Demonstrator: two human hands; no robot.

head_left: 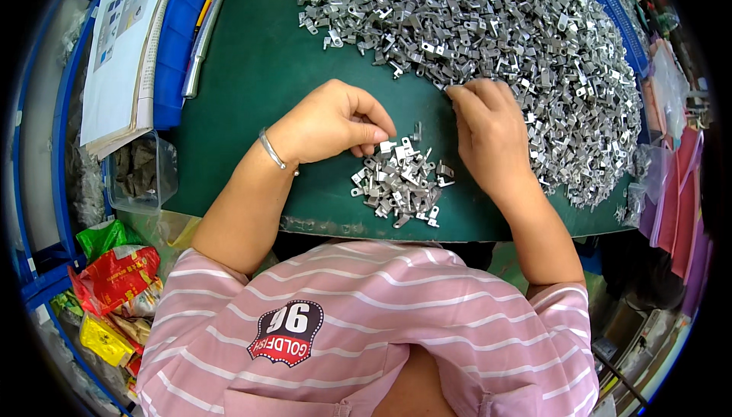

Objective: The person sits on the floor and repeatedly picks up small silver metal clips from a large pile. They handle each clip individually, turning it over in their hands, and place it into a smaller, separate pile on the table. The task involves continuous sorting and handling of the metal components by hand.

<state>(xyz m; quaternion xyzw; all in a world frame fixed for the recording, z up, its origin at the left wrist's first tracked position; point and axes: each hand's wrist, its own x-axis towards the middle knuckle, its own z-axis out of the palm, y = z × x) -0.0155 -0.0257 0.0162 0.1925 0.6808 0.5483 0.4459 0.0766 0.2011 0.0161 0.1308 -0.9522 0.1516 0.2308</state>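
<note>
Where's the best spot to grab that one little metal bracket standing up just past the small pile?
Judging by its pose, pinch the upright bracket by its raised upper end, coming from above. It stands clear of the small pile on the green mat, between the left hand and right hand.

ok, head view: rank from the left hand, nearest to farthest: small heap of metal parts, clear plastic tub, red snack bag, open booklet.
From the left hand:
1. Small heap of metal parts, just right of the fingertips, on the green mat.
2. Clear plastic tub, to the left at the mat's edge.
3. Open booklet and red snack bag: booklet far upper left, bag lower left below the table; too close to call.
</note>
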